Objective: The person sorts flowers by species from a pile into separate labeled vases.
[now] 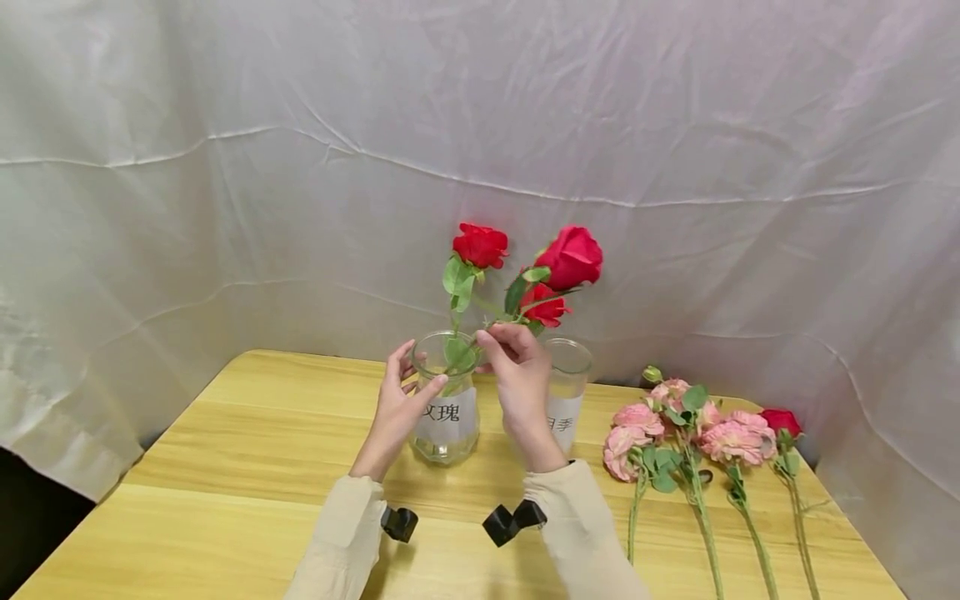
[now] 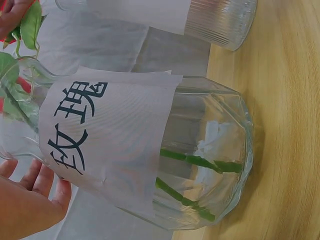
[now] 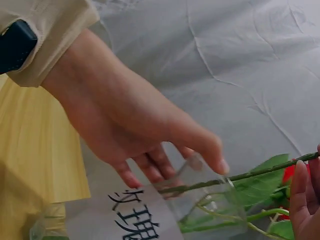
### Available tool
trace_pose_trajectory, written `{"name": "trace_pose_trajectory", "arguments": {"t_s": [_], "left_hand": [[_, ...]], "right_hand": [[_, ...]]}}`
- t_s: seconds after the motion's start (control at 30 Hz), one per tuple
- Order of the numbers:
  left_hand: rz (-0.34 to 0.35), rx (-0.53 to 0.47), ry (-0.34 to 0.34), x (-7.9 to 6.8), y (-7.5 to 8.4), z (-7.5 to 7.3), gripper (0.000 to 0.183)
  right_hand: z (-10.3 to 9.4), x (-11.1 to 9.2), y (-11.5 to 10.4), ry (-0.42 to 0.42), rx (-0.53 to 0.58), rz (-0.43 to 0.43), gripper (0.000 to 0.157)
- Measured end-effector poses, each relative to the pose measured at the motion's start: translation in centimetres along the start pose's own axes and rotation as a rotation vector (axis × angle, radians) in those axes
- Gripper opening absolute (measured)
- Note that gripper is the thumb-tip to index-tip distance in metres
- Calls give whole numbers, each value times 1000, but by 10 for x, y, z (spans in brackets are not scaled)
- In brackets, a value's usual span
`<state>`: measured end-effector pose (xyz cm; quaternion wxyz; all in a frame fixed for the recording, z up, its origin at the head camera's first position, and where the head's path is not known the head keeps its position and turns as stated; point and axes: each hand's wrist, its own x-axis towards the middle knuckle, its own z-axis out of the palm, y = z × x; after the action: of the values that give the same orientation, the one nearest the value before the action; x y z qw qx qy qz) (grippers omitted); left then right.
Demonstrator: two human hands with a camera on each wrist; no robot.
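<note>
A clear glass vase (image 1: 446,442) with a white paper label stands on the table. My left hand (image 1: 397,406) holds it round its neck, thumb on the near side. In the head view, my right hand (image 1: 519,379) is just right of the rim, pinching a green stem (image 3: 250,174) that slants into the vase mouth. A large red rose (image 1: 572,257) and a smaller red rose (image 1: 545,306) lean right above this hand. Another red rose (image 1: 480,246) stands upright over the vase. Low in the glass, the left wrist view shows two stem ends (image 2: 227,166).
A second labelled glass vase (image 1: 567,379) stands right of the first, partly behind my right hand. Several pink flowers (image 1: 738,437) and a single red rose (image 1: 782,421) lie on the table's right side. A grey curtain (image 1: 480,125) hangs behind the table.
</note>
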<state>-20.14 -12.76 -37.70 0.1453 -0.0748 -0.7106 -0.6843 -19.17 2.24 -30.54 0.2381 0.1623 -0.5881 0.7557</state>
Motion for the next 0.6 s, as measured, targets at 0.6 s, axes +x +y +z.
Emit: {"name": "trace_pose_trajectory", "arguments": {"t_s": [0.6], "left_hand": [[-4, -24, -11, -1, 3, 1, 73]], "right_hand": [[20, 3, -6, -53, -194, 84, 16]]}}
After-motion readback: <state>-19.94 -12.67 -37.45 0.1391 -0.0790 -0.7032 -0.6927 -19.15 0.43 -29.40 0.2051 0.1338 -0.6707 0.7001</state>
